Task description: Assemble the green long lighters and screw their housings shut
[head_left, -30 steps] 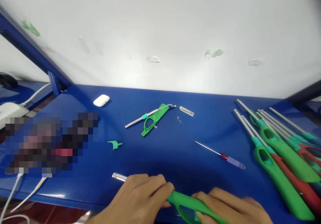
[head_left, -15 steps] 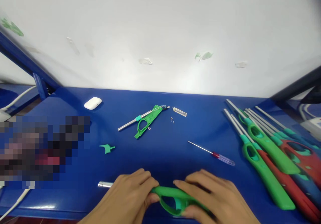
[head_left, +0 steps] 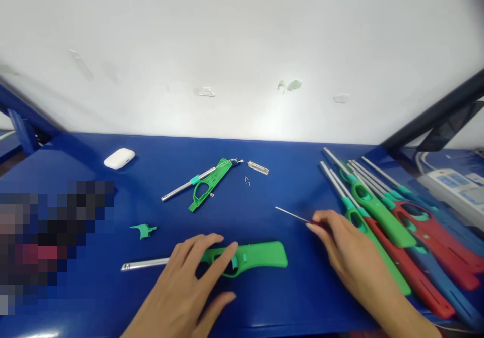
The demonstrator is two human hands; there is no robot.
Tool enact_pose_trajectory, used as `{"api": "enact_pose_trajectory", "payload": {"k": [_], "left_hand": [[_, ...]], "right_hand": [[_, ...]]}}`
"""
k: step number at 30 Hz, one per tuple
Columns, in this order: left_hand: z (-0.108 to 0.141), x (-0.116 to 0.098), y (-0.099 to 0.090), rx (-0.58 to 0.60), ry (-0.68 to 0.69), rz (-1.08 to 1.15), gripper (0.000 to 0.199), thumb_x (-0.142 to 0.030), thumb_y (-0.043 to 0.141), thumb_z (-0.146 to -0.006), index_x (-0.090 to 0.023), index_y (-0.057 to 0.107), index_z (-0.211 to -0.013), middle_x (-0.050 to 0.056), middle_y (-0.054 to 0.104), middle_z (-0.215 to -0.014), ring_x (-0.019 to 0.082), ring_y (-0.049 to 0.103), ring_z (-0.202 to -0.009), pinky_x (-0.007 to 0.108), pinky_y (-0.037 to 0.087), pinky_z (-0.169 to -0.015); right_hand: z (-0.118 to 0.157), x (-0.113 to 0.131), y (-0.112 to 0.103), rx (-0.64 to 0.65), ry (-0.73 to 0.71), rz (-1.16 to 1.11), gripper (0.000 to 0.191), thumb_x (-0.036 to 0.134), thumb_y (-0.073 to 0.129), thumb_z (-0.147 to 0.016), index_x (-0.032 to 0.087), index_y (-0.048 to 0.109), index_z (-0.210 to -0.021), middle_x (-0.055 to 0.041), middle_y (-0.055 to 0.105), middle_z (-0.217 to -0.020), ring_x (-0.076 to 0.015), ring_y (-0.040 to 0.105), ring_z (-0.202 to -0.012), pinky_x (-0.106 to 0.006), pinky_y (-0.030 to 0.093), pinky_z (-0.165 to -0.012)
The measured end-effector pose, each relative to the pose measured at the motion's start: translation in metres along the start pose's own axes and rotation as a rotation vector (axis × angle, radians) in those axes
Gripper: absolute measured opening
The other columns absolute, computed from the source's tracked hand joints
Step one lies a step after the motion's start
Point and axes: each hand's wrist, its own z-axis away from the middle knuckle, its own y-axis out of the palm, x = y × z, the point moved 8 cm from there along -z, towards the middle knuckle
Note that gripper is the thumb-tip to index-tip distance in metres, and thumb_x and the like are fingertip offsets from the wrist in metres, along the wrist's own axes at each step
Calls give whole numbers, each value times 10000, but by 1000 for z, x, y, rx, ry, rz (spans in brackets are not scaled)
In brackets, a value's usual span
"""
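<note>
A green lighter (head_left: 264,255) with a silver tube lies on the blue table near its front, tube to the left. My left hand (head_left: 192,277) rests over its trigger loop with the fingers spread. Farther right, my right hand (head_left: 340,247) pinches the screwdriver (head_left: 293,215) at its handle, the thin shaft pointing left. An opened green lighter half (head_left: 212,181) with its tube and wires lies behind. Beside it are a small clear tank (head_left: 258,167) and tiny metal bits (head_left: 247,180). A green trigger piece (head_left: 143,230) lies to the left.
Several green, red and blue lighters (head_left: 385,222) are piled at the right. A white case (head_left: 119,159) sits at the back left. A pixelated area covers the left side. A white wall stands behind the blue table (head_left: 189,144), with a white device (head_left: 457,186) at far right.
The green lighter now lies on the table, handle to the right. My left hand has spread over it; my right hand has left it and taken hold of the screwdriver. The view has shifted right.
</note>
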Motion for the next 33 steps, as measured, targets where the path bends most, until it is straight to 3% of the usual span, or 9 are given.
{"api": "enact_pose_trajectory", "payload": {"k": [3,7,11,14,16,19,24,28,33], "left_hand": [[-6,-12,9,-61,52,34,397,-216,527,-1030,-220,540,-1427,114,628,-1248,281,575,-1135,452,592,-874],[-11,-10,14,-68,53,116,356,-190,440,-1064,-200,534,-1407,81,671,-1149,226,598,-1036,399,585,-855],[-17,-5,12,-42,14,202,439,-122,321,-1075,-248,481,-1463,44,679,-1090,167,618,-935,322,585,-819],[-21,-6,10,-36,-12,182,348,-278,491,-1054,-259,555,-1395,75,645,-1173,208,622,-1000,382,587,-860],[-23,-9,10,-38,-1,129,376,-293,546,-1028,-241,558,-1401,101,623,-1218,244,611,-1045,420,582,-871],[-23,-13,10,-36,33,61,426,-223,528,-1022,-190,516,-1446,123,624,-1187,267,589,-1034,439,574,-853],[-24,-18,14,-18,76,4,503,-40,471,-963,-221,534,-1428,122,617,-1217,293,557,-1081,467,555,-861],[-27,-20,16,-32,81,-4,397,-118,518,-970,-190,587,-1355,136,623,-1165,290,588,-1012,450,553,-796],[-27,-20,21,13,49,-28,370,-164,512,-989,-213,591,-1347,95,647,-1124,255,619,-985,394,538,-792]], "right_hand": [[2,12,-5,53,53,-118,252,440,338,-1086,266,520,-1100,9,651,-799,-164,621,-600,-274,496,-564],[6,43,9,253,23,-299,351,532,607,-972,305,560,-1235,-4,694,-1045,-177,675,-856,-284,553,-764],[7,66,28,389,-39,-310,222,477,642,-971,298,671,-1099,8,673,-943,-159,647,-788,-279,514,-713],[3,71,31,398,-38,-343,160,418,589,-1011,289,683,-1024,19,668,-902,-143,634,-741,-263,482,-656],[1,71,30,400,-22,-363,134,395,599,-1007,305,661,-1083,33,667,-870,-144,627,-719,-263,477,-657],[-1,69,30,405,0,-371,184,399,607,-1000,307,603,-1159,55,655,-802,-148,617,-679,-265,468,-645],[-6,71,31,404,-27,-370,196,404,477,-1065,275,580,-961,53,685,-857,-137,646,-748,-260,446,-699],[-5,69,39,384,-3,-353,215,407,516,-1045,266,515,-883,75,596,-694,-130,571,-612,-247,366,-587],[5,69,47,320,-8,-357,197,349,425,-1071,264,464,-897,72,597,-711,-119,569,-594,-244,348,-588]]}}
